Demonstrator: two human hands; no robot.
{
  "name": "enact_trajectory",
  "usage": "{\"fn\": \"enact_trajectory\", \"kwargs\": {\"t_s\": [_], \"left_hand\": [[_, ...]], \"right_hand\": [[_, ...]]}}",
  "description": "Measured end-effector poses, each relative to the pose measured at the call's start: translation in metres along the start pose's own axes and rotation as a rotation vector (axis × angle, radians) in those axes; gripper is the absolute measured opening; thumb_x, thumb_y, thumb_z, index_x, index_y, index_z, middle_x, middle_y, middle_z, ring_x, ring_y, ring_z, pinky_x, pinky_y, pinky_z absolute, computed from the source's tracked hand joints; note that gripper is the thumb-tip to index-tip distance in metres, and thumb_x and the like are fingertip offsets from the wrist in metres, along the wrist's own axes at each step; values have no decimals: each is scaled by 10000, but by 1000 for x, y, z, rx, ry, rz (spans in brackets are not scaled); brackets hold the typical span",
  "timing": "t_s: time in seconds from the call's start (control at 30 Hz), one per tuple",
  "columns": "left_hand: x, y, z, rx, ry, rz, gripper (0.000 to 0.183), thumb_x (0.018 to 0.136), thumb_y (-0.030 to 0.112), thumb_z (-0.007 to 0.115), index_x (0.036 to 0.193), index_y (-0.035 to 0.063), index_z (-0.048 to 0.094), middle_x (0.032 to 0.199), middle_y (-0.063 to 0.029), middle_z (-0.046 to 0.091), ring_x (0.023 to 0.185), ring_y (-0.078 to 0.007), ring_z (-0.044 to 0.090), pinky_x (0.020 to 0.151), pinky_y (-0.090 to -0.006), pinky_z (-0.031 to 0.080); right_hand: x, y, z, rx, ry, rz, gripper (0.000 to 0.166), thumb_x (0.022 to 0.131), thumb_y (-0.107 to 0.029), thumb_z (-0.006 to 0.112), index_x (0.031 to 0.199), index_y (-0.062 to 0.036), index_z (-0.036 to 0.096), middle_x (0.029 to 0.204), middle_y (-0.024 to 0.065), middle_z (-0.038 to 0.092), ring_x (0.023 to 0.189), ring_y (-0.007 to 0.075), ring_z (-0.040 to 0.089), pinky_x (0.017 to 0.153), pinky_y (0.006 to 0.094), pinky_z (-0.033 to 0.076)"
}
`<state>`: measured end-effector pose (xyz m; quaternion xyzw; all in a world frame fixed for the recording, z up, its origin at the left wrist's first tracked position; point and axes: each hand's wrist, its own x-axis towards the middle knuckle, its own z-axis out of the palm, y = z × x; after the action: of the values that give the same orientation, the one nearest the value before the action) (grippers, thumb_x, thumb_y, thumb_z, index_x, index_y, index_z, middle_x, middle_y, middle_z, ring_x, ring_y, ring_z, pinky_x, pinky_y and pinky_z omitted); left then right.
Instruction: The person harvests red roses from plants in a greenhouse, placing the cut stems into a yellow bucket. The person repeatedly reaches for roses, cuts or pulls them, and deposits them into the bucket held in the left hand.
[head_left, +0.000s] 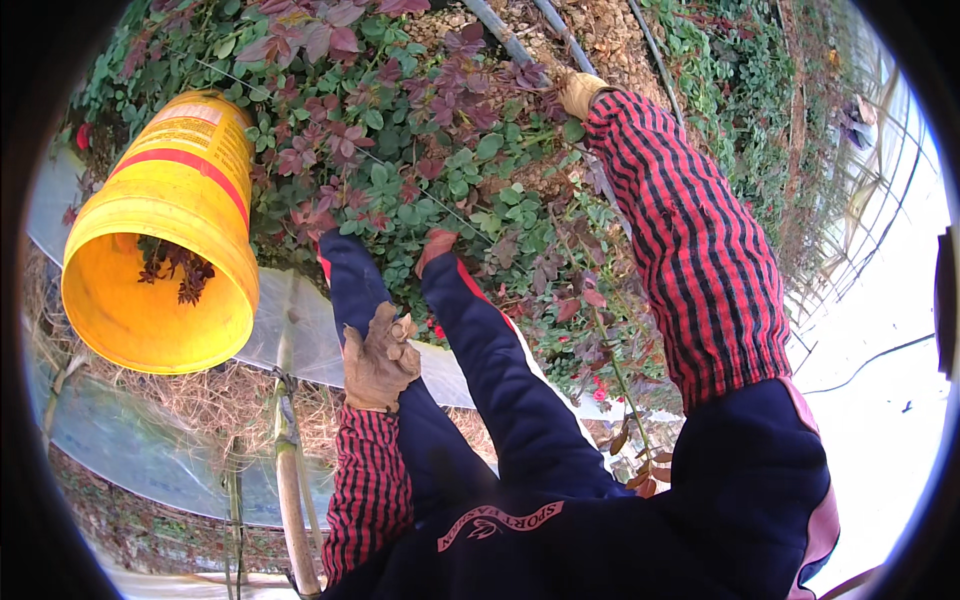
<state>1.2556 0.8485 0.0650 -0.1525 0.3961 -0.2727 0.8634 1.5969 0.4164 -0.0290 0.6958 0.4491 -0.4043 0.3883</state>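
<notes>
My left hand (381, 358), in a tan work glove, is over my left thigh with its fingers partly curled; whether it holds anything is unclear. My right hand (582, 94), gloved too, reaches out at the top centre among reddish rose foliage (457, 105), beside grey pipes (501, 30). Its fingers are mostly hidden by leaves and the striped sleeve. A yellow plastic bucket (161, 225) lies tilted at the left with its mouth towards me; some dark red leafy cuttings (180, 270) are inside it. Green and reddish rose bushes (420, 180) spread before my feet.
A bamboo pole (289, 465) stands at lower left, near plastic sheeting (315, 337) and dry straw (202, 401). A thin wire crosses the bushes. A long leafy stem (619, 367) hangs beside my right leg. Another person (859, 124) is far off at right.
</notes>
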Motion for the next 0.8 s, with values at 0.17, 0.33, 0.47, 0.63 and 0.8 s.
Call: {"fn": "enact_trajectory", "kwargs": {"t_s": [0.17,0.33,0.47,0.63,0.8], "left_hand": [[-5,5,-14,-69,-73,3,615,910,457,659,1355,52,534,1110,-148,611,876,-178,639,915,-389,555],[-4,-1,-7,-67,1,23,620,901,469,662,1340,46,544,1087,-152,622,867,-192,635,896,-389,554],[-12,3,-12,-80,21,85,623,884,502,670,1300,47,579,1052,-154,651,892,-215,617,837,-374,548],[-16,4,-9,-80,19,119,607,903,455,666,1328,35,559,1087,-157,637,893,-200,645,898,-384,560],[7,0,-9,-77,-63,86,590,905,455,668,1316,41,570,1058,-137,655,918,-190,623,860,-359,550]], "right_hand": [[-62,20,-85,1065,136,727,349,942,-181,576,1287,-205,618,1232,138,640,1067,318,658,889,417,544],[-66,-3,-69,714,205,272,327,931,-258,550,1215,-129,649,1110,157,681,1014,316,669,872,424,539],[-82,-68,-156,1194,-206,291,344,910,-252,579,1213,-111,662,1132,191,670,1030,297,673,857,424,543],[-16,-192,-78,1362,-72,182,566,880,-415,629,1365,-143,523,1296,101,589,1207,295,561,1010,402,442],[28,-229,33,2235,131,470,769,870,-445,638,1503,-130,336,1492,54,441,1375,247,419,1146,424,324]]}}
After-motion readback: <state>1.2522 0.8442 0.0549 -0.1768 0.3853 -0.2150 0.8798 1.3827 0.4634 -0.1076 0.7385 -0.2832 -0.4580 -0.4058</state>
